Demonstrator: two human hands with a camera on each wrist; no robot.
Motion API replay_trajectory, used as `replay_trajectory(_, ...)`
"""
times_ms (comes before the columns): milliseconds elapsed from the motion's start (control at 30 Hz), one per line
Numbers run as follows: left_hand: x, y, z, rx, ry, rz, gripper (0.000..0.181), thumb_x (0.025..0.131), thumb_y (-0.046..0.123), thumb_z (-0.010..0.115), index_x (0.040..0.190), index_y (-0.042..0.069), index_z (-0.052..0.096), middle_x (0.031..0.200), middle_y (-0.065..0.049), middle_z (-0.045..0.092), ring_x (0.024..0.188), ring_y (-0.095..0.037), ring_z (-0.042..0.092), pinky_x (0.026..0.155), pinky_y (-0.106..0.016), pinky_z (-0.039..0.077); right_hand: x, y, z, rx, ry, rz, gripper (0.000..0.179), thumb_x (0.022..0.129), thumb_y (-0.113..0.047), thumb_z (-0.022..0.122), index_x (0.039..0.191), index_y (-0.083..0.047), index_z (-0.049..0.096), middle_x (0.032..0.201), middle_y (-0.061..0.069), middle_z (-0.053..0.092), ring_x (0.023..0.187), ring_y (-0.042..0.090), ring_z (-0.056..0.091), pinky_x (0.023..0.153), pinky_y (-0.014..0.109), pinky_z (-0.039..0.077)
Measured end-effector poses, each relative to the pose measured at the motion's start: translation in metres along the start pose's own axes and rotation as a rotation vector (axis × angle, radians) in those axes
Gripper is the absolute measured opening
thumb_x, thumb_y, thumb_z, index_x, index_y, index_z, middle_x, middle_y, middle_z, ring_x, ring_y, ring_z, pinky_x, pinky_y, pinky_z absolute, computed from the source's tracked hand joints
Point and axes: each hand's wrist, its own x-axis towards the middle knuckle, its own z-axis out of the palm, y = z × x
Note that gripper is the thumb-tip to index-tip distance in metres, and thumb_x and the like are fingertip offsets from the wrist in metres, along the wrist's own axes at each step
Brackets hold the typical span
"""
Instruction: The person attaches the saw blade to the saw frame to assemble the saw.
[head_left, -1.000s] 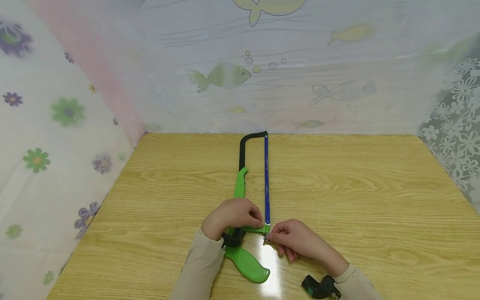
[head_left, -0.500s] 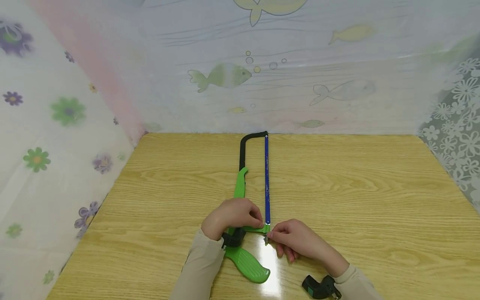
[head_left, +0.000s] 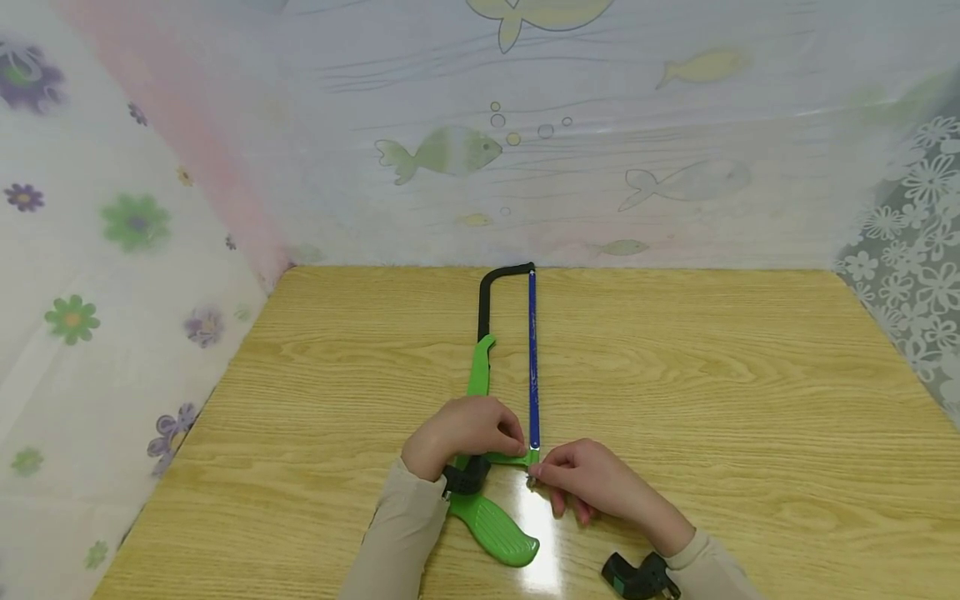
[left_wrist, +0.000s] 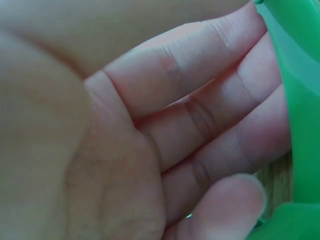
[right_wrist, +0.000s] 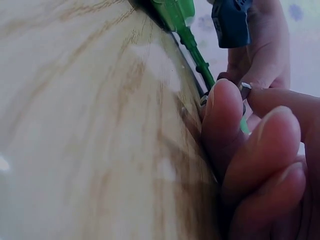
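Observation:
A hacksaw with a green handle [head_left: 495,525], black frame [head_left: 485,300] and blue blade [head_left: 532,358] lies flat on the wooden table [head_left: 750,400], blade pointing away from me. My left hand [head_left: 465,433] curls over the green frame near the handle and holds it down; its fingers lie against green plastic [left_wrist: 300,90] in the left wrist view. My right hand [head_left: 581,479] pinches a small metal nut [right_wrist: 245,89] at the near end of the blade, by the green frame end [head_left: 525,457].
Patterned curtains with fish and flowers close the table in at the back and both sides. A black wrist-camera mount [head_left: 637,575] sits on my right wrist at the near edge. Bare wood lies left and right of the saw.
My right hand has shifted slightly on the nut at the blade's near end. The saw and my left hand have stayed in place.

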Motion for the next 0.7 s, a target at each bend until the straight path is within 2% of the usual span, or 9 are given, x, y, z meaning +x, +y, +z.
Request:
replay_trajectory(267, 0.0012, -0.0015, 0.0012, -0.004, -0.001, -0.003, 0.006, 0.077, 0.038, 0.066, 0.073, 0.033, 0.066, 0.071, 0.021, 0.057, 0.063, -0.003, 0.051, 0.059, -0.025, 0.041, 0.0004, 0.0016, -0.0008, 0.004, -0.010, -0.002, 0.033, 0.085, -0.045, 0.054, 0.081, -0.015, 0.066, 0.058, 0.005, 0.060, 0.033, 0.011, 0.043, 0.035, 0.031, 0.039)
replay_trajectory(700, 0.0023, -0.0034, 0.0029, 0.003, 0.002, -0.002, 0.007, 0.077, 0.038, 0.066, 0.072, 0.033, 0.065, 0.071, 0.021, 0.057, 0.063, -0.003, 0.051, 0.059, -0.025, 0.040, 0.0003, 0.0032, -0.0026, 0.035, -0.040, -0.015, 0.031, 0.088, -0.041, 0.052, 0.082, -0.013, 0.065, 0.059, 0.006, 0.060, 0.034, 0.011, 0.042, 0.034, 0.028, 0.037)
